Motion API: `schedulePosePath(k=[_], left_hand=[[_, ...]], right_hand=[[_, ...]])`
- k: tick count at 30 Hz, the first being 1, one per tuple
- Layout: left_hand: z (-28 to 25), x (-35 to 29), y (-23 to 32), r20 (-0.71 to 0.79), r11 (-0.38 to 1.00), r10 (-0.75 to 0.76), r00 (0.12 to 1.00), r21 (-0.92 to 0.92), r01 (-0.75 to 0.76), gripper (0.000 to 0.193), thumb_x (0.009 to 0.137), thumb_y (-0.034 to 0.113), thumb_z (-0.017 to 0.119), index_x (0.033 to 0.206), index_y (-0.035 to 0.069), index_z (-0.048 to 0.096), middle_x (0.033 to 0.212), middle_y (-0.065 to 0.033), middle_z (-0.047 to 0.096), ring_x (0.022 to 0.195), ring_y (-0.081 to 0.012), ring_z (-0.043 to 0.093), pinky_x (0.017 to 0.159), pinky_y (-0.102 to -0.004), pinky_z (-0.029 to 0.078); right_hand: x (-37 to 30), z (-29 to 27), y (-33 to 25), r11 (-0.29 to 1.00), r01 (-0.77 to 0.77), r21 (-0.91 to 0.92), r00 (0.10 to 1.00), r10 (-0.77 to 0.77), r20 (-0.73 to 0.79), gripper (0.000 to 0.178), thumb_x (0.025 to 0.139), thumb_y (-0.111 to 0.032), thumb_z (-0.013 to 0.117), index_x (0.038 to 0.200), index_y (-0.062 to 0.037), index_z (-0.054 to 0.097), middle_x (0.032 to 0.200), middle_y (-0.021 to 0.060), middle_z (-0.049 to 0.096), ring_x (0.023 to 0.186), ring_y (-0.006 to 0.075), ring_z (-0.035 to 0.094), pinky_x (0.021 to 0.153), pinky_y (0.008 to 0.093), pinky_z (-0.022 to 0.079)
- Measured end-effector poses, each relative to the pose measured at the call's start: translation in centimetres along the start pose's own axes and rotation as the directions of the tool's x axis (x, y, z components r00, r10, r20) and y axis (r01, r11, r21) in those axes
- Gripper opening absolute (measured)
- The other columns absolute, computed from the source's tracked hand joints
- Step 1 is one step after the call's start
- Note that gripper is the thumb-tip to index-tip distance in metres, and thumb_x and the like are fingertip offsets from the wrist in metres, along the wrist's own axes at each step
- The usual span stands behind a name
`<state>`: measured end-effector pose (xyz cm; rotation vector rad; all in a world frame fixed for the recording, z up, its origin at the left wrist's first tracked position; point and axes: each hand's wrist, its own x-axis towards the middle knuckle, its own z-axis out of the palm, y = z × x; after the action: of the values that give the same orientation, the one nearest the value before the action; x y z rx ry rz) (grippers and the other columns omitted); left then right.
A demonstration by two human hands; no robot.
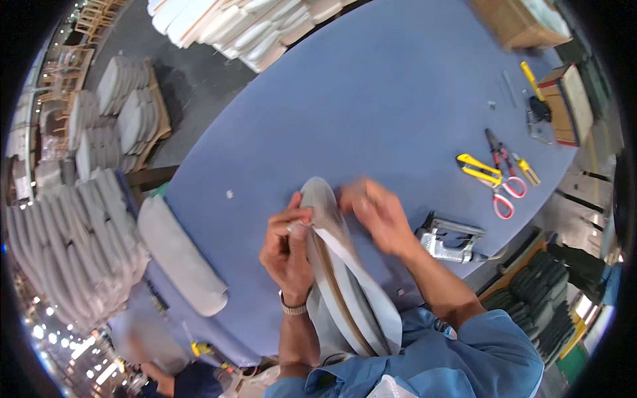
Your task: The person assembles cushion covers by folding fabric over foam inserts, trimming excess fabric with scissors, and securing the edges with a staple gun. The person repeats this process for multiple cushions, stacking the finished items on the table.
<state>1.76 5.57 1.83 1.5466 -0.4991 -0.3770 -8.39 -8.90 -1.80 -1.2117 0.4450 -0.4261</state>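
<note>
A grey upholstered chair pad (325, 215) stands on its edge in front of me, leaning toward my body. Loose light fabric hangs open along it, and a brown board edge runs down between the layers. My left hand (288, 249), with a metal watch band at the wrist, pinches the fabric edge near the pad's far end. On the pad's other side is my right hand (373, 211), close to the cover; motion smears its fingers, so their grip cannot be made out. A staple gun (451, 240) lies just right of my right forearm.
On the blue table (345, 99) at right lie scissors (507, 196), a yellow cutter (479, 170), pliers and a screwdriver. Cardboard boxes (563, 106) stand at the far right. Another grey pad (180, 255) lies at left, beside stacked pads (76, 249). A co-worker's arm (156, 375) shows lower left.
</note>
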Motion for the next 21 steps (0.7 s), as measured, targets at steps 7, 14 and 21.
schedulePosePath(k=[7,14,21], left_hand=[[-2.3,0.6,6.5,-0.134,0.995,0.014,0.991,-0.092,-0.026,0.021,0.101,0.017,0.068,0.088,0.002,0.061,0.102,-0.0128,0.068,0.124,-0.0318,0.063,0.12,-0.052,0.038],[-0.9,-3.5,15.5,-0.13,0.916,0.264,0.956,-0.278,-0.29,0.026,0.096,0.021,0.074,0.084,0.001,0.062,0.098,-0.0162,0.067,0.11,-0.0359,0.07,0.106,-0.0594,0.052],[0.7,-10.4,17.3,-0.083,0.937,0.309,0.947,-0.145,-0.318,0.025,0.102,0.023,0.066,0.097,-0.001,0.063,0.12,-0.0252,0.068,0.113,-0.037,0.069,0.099,-0.0484,0.055]], right_hand=[[7.0,5.5,0.0,0.97,0.223,-0.099,0.96,-0.201,0.193,0.027,0.104,-0.029,0.057,0.106,-0.0072,0.072,0.114,0.0111,0.07,0.11,0.0307,0.062,0.101,0.0444,0.041],[1.2,2.1,-16.8,0.53,0.728,-0.434,0.683,-0.608,0.404,0.045,0.084,-0.046,0.078,0.106,-0.007,0.071,0.101,0.0078,0.07,0.097,0.0292,0.064,0.092,0.0439,0.044],[-6.4,0.8,-23.7,0.36,0.796,-0.486,0.593,-0.308,0.744,0.064,0.073,-0.056,0.081,0.11,-0.0055,0.07,0.098,0.0089,0.071,0.089,0.0321,0.067,0.077,0.0416,0.05]])
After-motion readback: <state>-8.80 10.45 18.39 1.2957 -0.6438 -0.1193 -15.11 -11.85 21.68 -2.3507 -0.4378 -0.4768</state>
